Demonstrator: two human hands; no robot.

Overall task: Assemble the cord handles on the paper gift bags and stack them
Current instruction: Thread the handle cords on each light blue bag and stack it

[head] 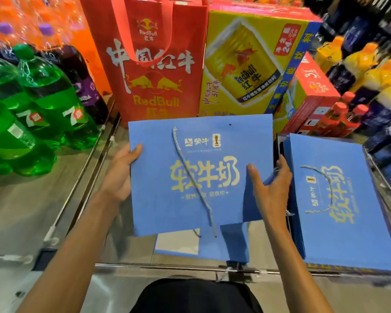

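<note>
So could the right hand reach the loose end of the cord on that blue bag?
Probably yes. The cord lies bare on top of the bag, its loose end near the lower edge, and the right hand sits open at the bag's right side. The left hand holds the bag.

Gift bag [156, 199] is occupying centre, cord [193, 181] resting on it; stack of bags [348, 233] is sitting right, bottles [43, 98] standing left, carton [246, 64] standing behind.
</note>
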